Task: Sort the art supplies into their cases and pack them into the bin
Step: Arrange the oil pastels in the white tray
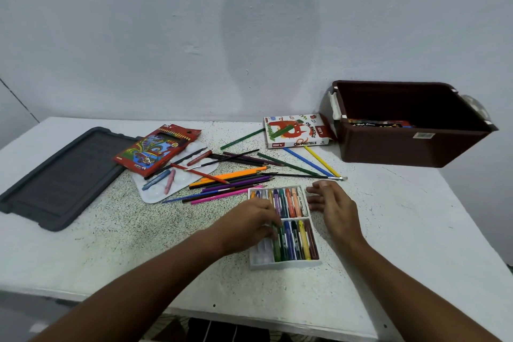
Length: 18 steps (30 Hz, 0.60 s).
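A white pastel tray (pixel 283 265) with two rows of oil pastels lies at the table's front centre. My left hand (pixel 254 221) reaches over its left side, and its fingertips pinch the top end of a green pastel (pixel 276 247) in the near row. My right hand (pixel 334 204) rests with relaxed fingers against the tray's right edge. The oil pastels box (pixel 297 130) lies farther back, next to the brown bin (pixel 410 147). Loose colour pencils (pixel 236 175) and thin brushes are scattered behind the tray. A red colour pencil box (pixel 155 148) lies at the left.
A white paint palette (pixel 155 194) carries a blue pastel (pixel 156 179) and a pink pastel (pixel 170 181). The grey bin lid (pixel 63 175) lies at the far left. A flat box lies inside the bin. A wall stands behind the table.
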Tool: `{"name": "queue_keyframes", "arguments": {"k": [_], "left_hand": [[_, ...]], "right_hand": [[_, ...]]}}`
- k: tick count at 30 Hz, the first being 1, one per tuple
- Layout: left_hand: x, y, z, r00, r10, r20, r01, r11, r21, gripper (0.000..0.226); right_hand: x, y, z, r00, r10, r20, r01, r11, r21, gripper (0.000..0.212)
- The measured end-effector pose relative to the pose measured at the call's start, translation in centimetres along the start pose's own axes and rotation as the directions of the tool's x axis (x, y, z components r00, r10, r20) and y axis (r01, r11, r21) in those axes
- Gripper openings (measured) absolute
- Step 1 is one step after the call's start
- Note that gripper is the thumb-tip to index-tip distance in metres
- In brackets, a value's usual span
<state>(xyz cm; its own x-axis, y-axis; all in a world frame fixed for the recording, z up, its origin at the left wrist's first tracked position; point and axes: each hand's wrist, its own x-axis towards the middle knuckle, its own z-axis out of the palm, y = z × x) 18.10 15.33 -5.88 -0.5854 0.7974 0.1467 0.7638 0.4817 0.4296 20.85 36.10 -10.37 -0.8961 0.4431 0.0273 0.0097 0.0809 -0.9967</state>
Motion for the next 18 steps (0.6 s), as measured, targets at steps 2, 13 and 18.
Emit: {"name": "queue_keyframes", "arguments": {"k": [2,13,18], "left_hand": [[0.2,0.1,0.0,1.0,-0.014,-0.003,0.014,1.0,0.003,0.017],[0.6,-0.8,0.1,0.999,-0.023,0.047,0.023,1.0,0.016,0.011],[1.4,-2.7,-1.6,0.98,-0.155,-0.128,0.153,0.988,-0.024,0.015]], "right_hand": [[-0.1,-0.1,0.1,1.0,0.0,-0.002,0.0,1.0,0.003,0.025],[-0.4,-0.5,0.2,1.0,0.008,-0.009,-0.008,1.0,-0.012,0.024],[-0.4,-0.6,0.2,1.0,0.016,-0.004,-0.016,1.0,-0.011,0.024]]}}
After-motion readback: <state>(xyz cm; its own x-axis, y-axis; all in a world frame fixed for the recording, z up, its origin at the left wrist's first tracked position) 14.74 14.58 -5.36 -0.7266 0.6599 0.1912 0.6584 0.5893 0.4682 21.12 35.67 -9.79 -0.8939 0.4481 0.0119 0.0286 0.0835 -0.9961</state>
